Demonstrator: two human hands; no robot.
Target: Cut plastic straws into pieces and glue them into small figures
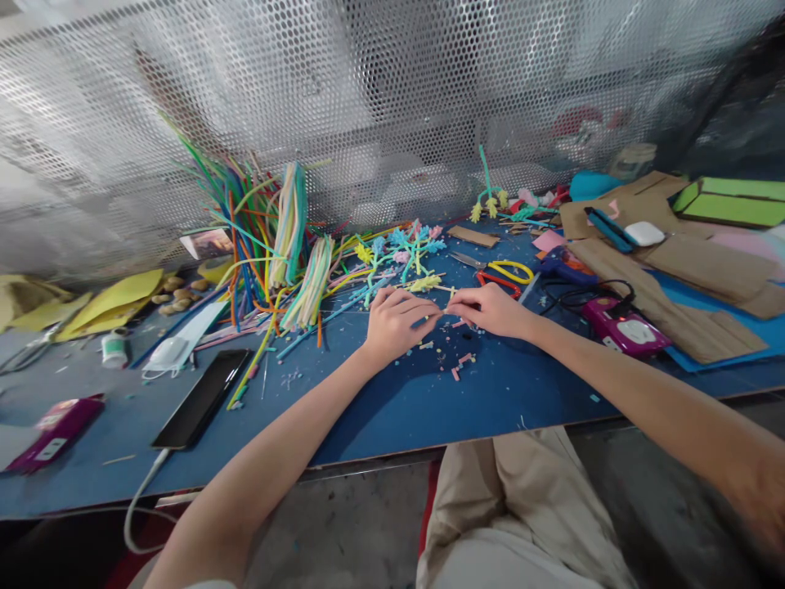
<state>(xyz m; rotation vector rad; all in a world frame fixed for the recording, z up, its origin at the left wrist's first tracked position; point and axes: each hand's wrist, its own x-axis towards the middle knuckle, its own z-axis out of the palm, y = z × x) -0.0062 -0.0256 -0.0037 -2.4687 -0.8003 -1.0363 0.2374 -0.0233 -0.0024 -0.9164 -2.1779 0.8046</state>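
Over the middle of the blue table, my left hand (398, 323) and my right hand (491, 311) meet at the fingertips. Both are closed in a pinch, thumbs against fingers. Whatever sits between the fingertips is too small to name. Just behind them lies a pale yellow fuzzy flower piece (424, 283), and beyond it several blue, pink and yellow flowers (414, 241) made of fuzzy stems. Scissors with yellow and red handles (506, 270) lie open behind my right hand. Small pink and yellow clippings (463, 364) are scattered in front of the hands.
Bundles of colored pipe cleaners (288, 237) stand at the back left. A phone (202, 401) on a white cable lies left, near a face mask (177, 343). Right are a glue gun (567, 266), a purple power socket (625, 327) and cardboard pieces (675, 307). Perforated metal (392, 106) rises behind.
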